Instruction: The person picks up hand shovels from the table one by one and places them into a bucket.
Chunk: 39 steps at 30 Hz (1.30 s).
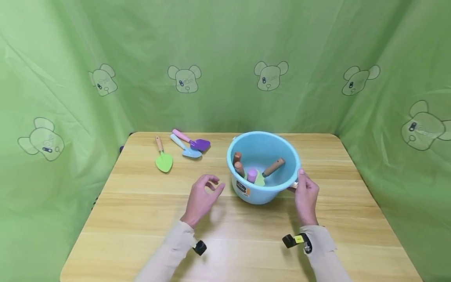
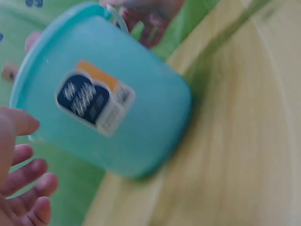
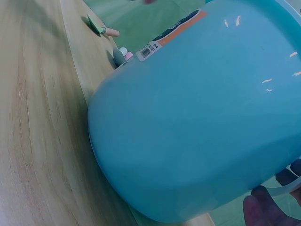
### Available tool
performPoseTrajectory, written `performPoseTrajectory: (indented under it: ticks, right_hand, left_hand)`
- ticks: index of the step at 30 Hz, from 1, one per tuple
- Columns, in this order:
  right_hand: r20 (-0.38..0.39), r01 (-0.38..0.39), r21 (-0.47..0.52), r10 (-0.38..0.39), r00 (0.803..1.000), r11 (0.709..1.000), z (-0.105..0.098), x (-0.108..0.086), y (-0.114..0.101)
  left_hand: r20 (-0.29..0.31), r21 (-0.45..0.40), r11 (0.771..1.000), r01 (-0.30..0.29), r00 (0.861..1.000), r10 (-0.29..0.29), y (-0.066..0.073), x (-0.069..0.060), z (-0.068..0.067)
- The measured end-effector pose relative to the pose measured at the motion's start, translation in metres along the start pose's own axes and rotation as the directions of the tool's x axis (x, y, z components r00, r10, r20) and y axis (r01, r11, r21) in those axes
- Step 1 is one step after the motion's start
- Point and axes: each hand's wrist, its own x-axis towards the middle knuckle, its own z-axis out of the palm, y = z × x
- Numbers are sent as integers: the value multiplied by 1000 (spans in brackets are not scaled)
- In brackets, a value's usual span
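Steadying, I guess: my right hand (image 1: 306, 195) pinches the bucket (image 1: 260, 196), just beside my left hand's (image 1: 201, 196) spread fingers, which should grab.

Three shovels (image 1: 164, 162) lie on the bench (image 1: 123, 219), to the left of the bucket (image 1: 260, 196); in the bucket there are four handles (image 1: 273, 167).

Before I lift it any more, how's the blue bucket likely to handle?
The blue bucket looks like smooth, moulded plastic holding its round shape, so it's probably stiff and fairly light. Its glossy sides could be slippery. The tools inside look loose and may slide, and with only the right hand holding one side, it might tip.
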Motion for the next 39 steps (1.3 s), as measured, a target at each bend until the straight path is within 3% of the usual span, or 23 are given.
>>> performPoseTrajectory:
  ticks: [6,12,17,25,34,39]
  right_hand:
    - [11,-6,-1,6,1000,1000,-1,2,0]
    - [-10,-10,43,10,1000,999,-3,5,1]
    - [-12,2,47,-2,1000,999,-4,6,1]
    - [-8,7,39,-6,1000,999,-3,5,2]
    - [-25,19,26,-19,1000,999,-4,3,-1]
    - [-30,-13,15,13,999,1000,-3,1,-3]
  left_hand:
    - [19,23,994,108,994,-108,-40,-12,-21]
    - [-53,35,975,221,974,-219,-70,-7,-58]
    - [-152,30,953,301,944,-293,-94,9,-96]
    - [-275,62,893,445,868,-413,-120,42,-147]
    - [-277,45,870,491,843,-461,-139,86,-166]
    - [-265,64,851,521,831,-489,-142,108,-175]
